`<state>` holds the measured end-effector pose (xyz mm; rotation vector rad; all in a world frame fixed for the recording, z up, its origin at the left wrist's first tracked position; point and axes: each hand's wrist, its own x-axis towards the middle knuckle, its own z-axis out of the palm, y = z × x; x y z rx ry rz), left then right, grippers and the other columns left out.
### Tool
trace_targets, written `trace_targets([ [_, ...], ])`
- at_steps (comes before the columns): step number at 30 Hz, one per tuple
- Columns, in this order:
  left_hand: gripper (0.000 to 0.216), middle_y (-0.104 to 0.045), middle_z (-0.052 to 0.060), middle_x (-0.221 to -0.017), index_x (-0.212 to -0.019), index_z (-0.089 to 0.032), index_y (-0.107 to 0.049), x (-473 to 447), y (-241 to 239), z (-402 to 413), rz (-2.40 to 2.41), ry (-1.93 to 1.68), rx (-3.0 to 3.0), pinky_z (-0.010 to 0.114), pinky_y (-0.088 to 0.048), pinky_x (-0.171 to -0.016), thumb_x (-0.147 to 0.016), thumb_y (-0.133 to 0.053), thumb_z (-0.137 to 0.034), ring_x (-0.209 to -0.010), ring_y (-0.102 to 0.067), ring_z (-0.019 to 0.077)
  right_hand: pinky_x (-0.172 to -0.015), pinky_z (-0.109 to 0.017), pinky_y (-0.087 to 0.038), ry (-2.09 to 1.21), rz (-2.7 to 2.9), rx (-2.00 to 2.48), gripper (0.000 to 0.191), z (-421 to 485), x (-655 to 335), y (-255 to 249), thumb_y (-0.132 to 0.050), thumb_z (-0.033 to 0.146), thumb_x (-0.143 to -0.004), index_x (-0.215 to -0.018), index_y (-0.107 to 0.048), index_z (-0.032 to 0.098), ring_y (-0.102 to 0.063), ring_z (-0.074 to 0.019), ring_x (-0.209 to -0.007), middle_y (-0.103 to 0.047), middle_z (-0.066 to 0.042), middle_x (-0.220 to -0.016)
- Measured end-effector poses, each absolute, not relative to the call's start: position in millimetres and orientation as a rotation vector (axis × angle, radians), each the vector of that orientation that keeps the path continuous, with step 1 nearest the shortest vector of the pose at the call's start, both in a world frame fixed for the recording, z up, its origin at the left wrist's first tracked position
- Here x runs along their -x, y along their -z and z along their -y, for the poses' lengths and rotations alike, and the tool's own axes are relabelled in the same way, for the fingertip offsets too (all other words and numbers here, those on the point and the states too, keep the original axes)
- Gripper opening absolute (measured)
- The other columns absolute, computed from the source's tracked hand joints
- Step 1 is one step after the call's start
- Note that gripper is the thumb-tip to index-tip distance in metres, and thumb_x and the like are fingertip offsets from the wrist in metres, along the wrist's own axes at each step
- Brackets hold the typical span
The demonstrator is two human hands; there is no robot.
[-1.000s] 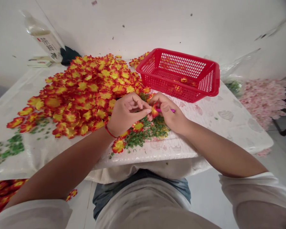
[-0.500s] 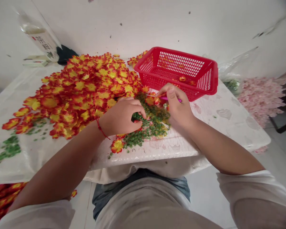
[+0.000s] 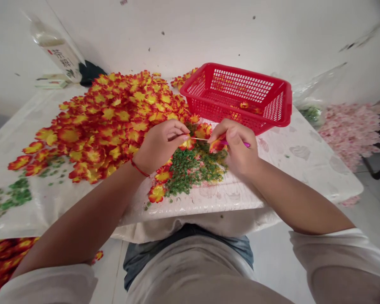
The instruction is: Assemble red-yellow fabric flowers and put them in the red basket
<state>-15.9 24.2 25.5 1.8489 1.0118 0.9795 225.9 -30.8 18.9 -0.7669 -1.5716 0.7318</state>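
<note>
Head view of two hands working over a bench [image 3: 299, 177] with a white patterned cover. The left hand [image 3: 161, 145] is closed in a pinch, thumb and fingers gripping a pale wire [image 3: 199, 138] that runs level toward the other hand. The right hand [image 3: 236, 145] is closed around a red-and-yellow fabric flower [image 3: 218, 145] and a pink rod [image 3: 246, 144], whose end projects beyond the hand. The far end of the wire reaches the flower, which is held above a bed of green crumbs [image 3: 193, 171], just in front of a red basket [image 3: 236, 97]. The opposed grips appear to steady wire and flower against each other.

A large flower heap [image 3: 110, 120] lies beyond and beside the left hand, apparently placed within easy reach; the crumbs lie directly under both hands, so that anything dropped would probably land among them. The mesh basket, with a few flowers inside, stands near the back of the bench, also close by. A red band [image 3: 138, 168] circles the left wrist. Pink flowers [image 3: 350, 135] lie in a separate mass beyond the bench's right side, and a labelled bottle [image 3: 55, 50] leans at the back left corner.
</note>
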Motion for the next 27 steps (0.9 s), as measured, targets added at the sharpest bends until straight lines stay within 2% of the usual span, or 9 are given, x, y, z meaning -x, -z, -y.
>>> trace_targets([
  [4, 0.028, -0.086, 0.006, -0.105, -0.104, -0.024, -0.078, 15, -25, -24, -0.975, -1.047, -1.733, 0.041, -0.072, -0.098, -0.086, -0.095, -0.036, -0.102, -0.084, 0.0259, -0.069, -0.036, -0.051, -0.685, 1.72, 0.768, 0.06, 30, -229, -22, -0.052, 0.07, -0.116, -0.088, -0.081, 0.026, -0.066, -0.019, -0.07, -0.074, -0.003, -0.077],
  [13, 0.028, -0.083, 0.004, -0.096, -0.105, -0.023, -0.076, 11, -31, -17, -0.963, -1.047, -1.619, 0.038, -0.073, -0.083, -0.088, -0.093, -0.037, -0.089, -0.082, 0.0239, -0.072, -0.034, -0.052, -0.639, 1.753, 0.779, 0.059, 24, -228, -24, -0.052, 0.068, -0.117, -0.088, -0.078, 0.024, -0.067, -0.0181, -0.072, -0.074, -0.002, -0.078],
  [17, 0.028, -0.083, 0.003, -0.097, -0.107, -0.023, -0.076, 10, -35, -14, -1.015, -1.053, -1.554, 0.035, -0.074, -0.083, -0.087, -0.091, -0.035, -0.09, -0.082, 0.022, -0.074, -0.033, -0.055, -0.652, 1.702, 0.793, 0.056, 25, -228, -22, -0.054, 0.064, -0.118, -0.09, -0.08, 0.024, -0.071, -0.0179, -0.078, -0.077, -0.003, -0.084],
  [21, 0.026, -0.081, 0.002, -0.097, -0.106, -0.022, -0.076, 9, -37, -13, -1.028, -1.058, -1.509, 0.034, -0.074, -0.084, -0.087, -0.091, -0.033, -0.092, -0.081, 0.0212, -0.069, -0.032, -0.055, -0.682, 1.616, 0.844, 0.057, 25, -227, -18, -0.055, 0.068, -0.116, -0.09, -0.081, 0.025, -0.074, -0.0194, -0.082, -0.079, -0.005, -0.088],
  [25, 0.013, -0.08, 0.004, -0.096, -0.103, -0.021, -0.077, 9, -35, -14, -0.961, -1.07, -1.334, 0.033, -0.072, -0.085, -0.094, -0.081, -0.029, -0.092, -0.08, 0.0194, -0.065, -0.031, -0.055, -0.767, 1.597, 0.831, 0.058, 24, -228, -16, -0.057, 0.071, -0.114, -0.091, -0.082, 0.025, -0.073, -0.0187, -0.079, -0.078, -0.005, -0.088],
  [27, 0.014, -0.081, 0.005, -0.099, -0.103, -0.021, -0.077, 10, -34, -15, -0.95, -1.056, -1.294, 0.032, -0.072, -0.084, -0.091, -0.082, -0.025, -0.092, -0.08, 0.0188, -0.065, -0.03, -0.056, -0.791, 1.602, 0.812, 0.058, 24, -228, -16, -0.057, 0.071, -0.114, -0.091, -0.083, 0.025, -0.071, -0.0174, -0.077, -0.078, -0.005, -0.088],
])
